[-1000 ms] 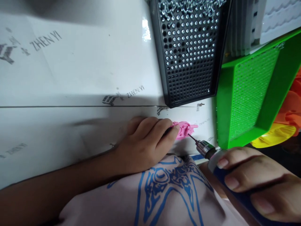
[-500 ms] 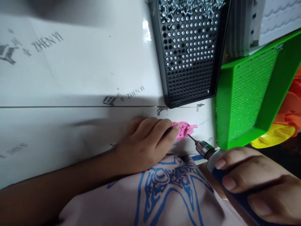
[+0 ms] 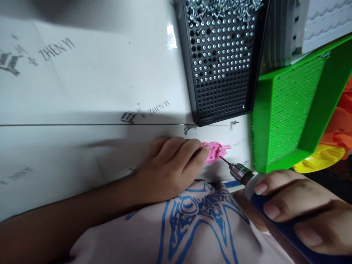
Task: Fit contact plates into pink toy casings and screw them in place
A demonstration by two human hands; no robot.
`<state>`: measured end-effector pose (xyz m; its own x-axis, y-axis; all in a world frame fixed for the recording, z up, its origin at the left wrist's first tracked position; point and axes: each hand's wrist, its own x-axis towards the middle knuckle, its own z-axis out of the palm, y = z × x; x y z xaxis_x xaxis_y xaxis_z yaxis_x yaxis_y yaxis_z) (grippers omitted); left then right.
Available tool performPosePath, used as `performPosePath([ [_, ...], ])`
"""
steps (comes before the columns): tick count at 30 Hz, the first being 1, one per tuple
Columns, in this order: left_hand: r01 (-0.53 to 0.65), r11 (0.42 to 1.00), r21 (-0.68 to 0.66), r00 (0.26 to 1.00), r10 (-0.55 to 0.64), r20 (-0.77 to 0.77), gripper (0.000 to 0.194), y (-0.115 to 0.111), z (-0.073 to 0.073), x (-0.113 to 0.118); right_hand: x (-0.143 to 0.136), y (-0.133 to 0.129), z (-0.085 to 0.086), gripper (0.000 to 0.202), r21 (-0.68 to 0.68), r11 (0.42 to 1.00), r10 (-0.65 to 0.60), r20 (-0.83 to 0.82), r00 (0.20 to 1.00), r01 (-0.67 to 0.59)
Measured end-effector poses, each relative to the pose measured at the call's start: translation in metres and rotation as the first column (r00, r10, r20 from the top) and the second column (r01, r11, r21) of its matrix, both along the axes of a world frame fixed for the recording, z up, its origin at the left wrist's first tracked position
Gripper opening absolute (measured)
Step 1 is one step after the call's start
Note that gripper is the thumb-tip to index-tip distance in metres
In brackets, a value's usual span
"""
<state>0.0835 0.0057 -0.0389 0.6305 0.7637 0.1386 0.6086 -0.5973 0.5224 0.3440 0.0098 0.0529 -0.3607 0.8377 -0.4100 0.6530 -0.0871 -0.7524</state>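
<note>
A small pink plastic part lies on the white table, its left end gripped between the thumb and fingers of my left hand. My right hand is wrapped round the blue body of an electric screwdriver. The tool slants up and to the left, and its thin bit ends at the right lower edge of the pink part. Whether the bit tip touches the plastic or sits in a screw is too small to tell. My left fingers cover the left end of the part.
A black perforated tray holds rows of screws, with a loose heap at its far end. To its right stand a green tray with a perforated bottom, and yellow and orange pieces. A seam crosses the printed table covering.
My right hand and the screwdriver have shifted very slightly down and to the right. My left hand and the pink part are in practically the same place.
</note>
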Motion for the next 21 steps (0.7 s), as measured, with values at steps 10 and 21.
performPosePath([
  [10,0.003,1.0,-0.012,1.0,-0.003,0.004,0.03,0.0,0.001,0.0,-0.021,0.022,0.003,0.019,0.068,0.959,0.28,-0.357,0.891,-0.274],
  [21,0.008,1.0,-0.013,1.0,-0.008,0.02,0.031,0.001,0.001,0.0,-0.02,0.02,0.002,0.023,0.071,0.964,0.264,-0.342,0.902,-0.255],
])
